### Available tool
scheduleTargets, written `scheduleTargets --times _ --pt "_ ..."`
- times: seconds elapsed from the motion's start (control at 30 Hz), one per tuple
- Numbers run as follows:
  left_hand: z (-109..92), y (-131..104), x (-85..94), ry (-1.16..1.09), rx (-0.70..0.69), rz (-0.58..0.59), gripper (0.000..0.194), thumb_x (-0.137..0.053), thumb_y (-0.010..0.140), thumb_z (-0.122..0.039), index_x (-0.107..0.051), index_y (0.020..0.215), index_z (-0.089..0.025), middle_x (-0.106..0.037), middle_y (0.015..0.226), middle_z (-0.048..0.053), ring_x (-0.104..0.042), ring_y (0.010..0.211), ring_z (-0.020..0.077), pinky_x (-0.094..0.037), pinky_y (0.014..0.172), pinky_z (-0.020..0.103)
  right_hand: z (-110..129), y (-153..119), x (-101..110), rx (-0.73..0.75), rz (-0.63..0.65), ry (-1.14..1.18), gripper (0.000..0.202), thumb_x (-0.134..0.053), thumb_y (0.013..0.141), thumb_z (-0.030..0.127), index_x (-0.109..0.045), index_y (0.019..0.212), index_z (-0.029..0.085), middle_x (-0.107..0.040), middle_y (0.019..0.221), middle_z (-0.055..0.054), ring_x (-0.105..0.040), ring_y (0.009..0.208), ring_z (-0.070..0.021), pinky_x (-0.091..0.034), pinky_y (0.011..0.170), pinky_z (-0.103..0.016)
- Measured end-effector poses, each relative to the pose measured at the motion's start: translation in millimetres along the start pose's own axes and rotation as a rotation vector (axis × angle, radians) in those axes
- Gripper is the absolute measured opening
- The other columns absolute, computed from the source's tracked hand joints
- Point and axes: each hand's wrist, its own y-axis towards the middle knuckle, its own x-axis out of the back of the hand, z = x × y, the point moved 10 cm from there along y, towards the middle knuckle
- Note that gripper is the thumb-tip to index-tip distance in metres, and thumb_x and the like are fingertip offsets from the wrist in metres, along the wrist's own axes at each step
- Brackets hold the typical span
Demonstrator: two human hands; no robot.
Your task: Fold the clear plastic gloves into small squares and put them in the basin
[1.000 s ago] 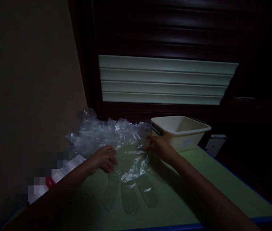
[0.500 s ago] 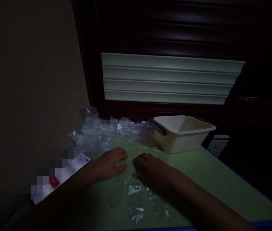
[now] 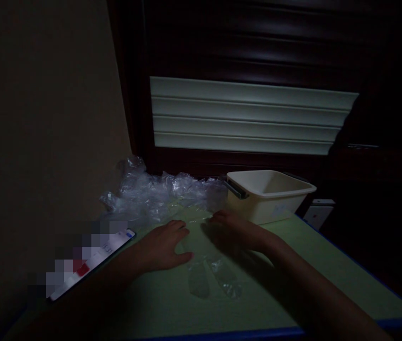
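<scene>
A thin piece of clear plastic film (image 3: 201,284) lies flat on the green table, with two narrow strip-like ends pointing toward me. My left hand (image 3: 167,244) rests at the film's left side, fingers spread and thumb apart, gripping nothing. On the other side, my right hand (image 3: 238,229) is held low near the film's far right part, just in front of the cream basin. Its fingers look stretched out, though they are dark and partly blurred. Whether the right fingertips touch the film is hard to see.
Crumpled clear plastic (image 3: 144,194) is heaped along the table's back left. A cream basin (image 3: 268,206) with dark handles stands at the back right. A lit phone (image 3: 97,260) leans at the left. The green table (image 3: 328,270) has a blue edge. A white box (image 3: 317,213) is beyond it.
My right hand has moved away from me and slightly right, toward the basin. The film's near strips have shifted away from me and lie flatter. My left thumb is stretched out further.
</scene>
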Motion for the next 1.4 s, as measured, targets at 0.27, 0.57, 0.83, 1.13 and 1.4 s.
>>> scheduleTargets --times 0.27,0.57,0.83,1.13,1.4 --pt "-4 1 10.3 -0.050 -0.025 0.012 0.030 -0.062 0.082 -0.032 -0.062 0.107 -0.014 -0.059 0.111 0.010 -0.058 0.103 0.0244 -0.045 0.087 0.031 87 -25 -19 0.263 0.220 0.163 0.017 -0.067 0.082 0.024 -0.069 0.098 0.018 -0.069 0.101 -0.005 -0.065 0.090 -0.0174 -0.048 0.080 -0.024" --pt "-32 -35 4.0 -0.179 -0.177 -0.004 0.021 -0.051 0.087 -0.011 -0.065 0.099 -0.021 -0.064 0.110 0.005 -0.061 0.099 0.0190 -0.047 0.085 0.026 91 -41 -45 0.346 0.258 0.029 0.037 -0.076 0.070 0.036 -0.066 0.099 0.017 -0.064 0.100 -0.008 -0.059 0.090 -0.0227 -0.047 0.078 -0.031" --pt "-40 -50 16.0 -0.210 -0.254 -0.262 0.029 -0.045 0.077 -0.002 -0.059 0.095 -0.021 -0.063 0.105 0.005 -0.061 0.094 0.0169 -0.049 0.079 0.024 88 -44 -44 0.317 0.172 0.129 0.015 -0.055 0.080 0.007 -0.067 0.083 0.015 -0.066 0.086 -0.007 -0.059 0.081 -0.0174 -0.046 0.075 -0.027" --pt "-39 -45 7.7 -0.387 -0.187 -0.238 0.028 -0.057 0.071 -0.005 -0.056 0.094 -0.021 -0.058 0.097 0.002 -0.055 0.089 0.0163 -0.045 0.076 0.026 69 -43 -30 0.109 0.026 0.716 0.007 -0.055 0.073 0.011 -0.055 0.073 0.018 -0.059 0.075 0.000 -0.054 0.068 -0.0119 -0.043 0.061 -0.023" --pt "-34 -38 6.1 -0.414 -0.176 -0.252 0.013 -0.049 0.086 -0.013 -0.054 0.075 -0.018 -0.055 0.079 0.000 -0.051 0.077 0.0144 -0.039 0.070 0.026 37 -34 -48 -0.073 -0.007 0.985 0.013 -0.060 0.080 0.028 -0.056 0.083 0.017 -0.056 0.069 0.001 -0.048 0.060 -0.0103 -0.039 0.056 -0.023"
